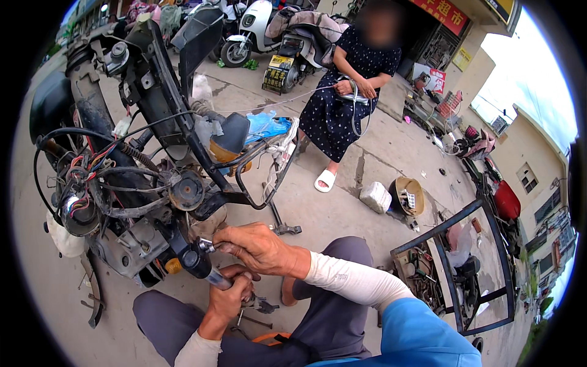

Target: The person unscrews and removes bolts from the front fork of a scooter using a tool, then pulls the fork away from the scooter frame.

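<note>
A partly stripped motorcycle or scooter front end (137, 241) stands at the left, with bare wiring and metal brackets. My left hand (229, 300) is closed round the lower, silver part of a fork tube (219, 279), just below its black clamp (197, 263). Above it, my right hand (260, 248) is closed on a shiny metal tool, apparently a socket wrench (206, 245), whose end meets the clamp. The fingers cover most of that tool. A dark bracket-like part (262, 304) shows at the tube's lower end, beside my left hand.
Coloured wires (85, 174) hang from the frame. A person (345, 92) in a dark dress stands ahead. To the right are a bowl-shaped container (408, 197), a white block (375, 197), and a black metal frame (510, 287) round a tool box (422, 269). Metal parts (95, 293) lie at left.
</note>
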